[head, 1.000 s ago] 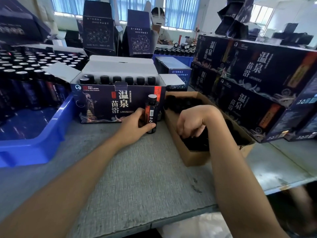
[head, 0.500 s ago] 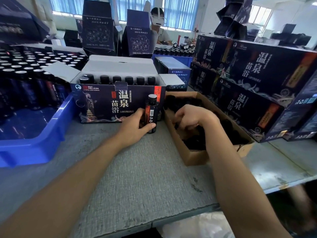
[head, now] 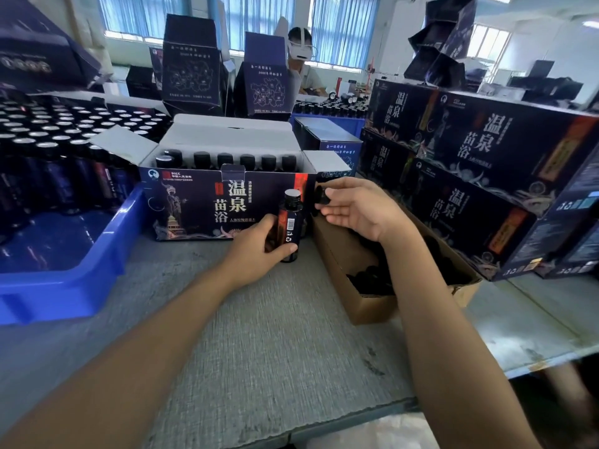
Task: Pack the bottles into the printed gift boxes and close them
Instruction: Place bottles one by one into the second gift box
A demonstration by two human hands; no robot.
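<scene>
Head view: left hand point(head: 259, 247) grips one bottle point(head: 290, 226), right hand point(head: 355, 207) pinches one cap point(head: 322, 196)

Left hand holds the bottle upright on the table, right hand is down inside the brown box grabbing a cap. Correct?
Not quite. In the head view the right hand is up out of the brown box, with a black cap at its fingertips beside the bottle. The left hand does hold the bottle upright on the table.
</scene>
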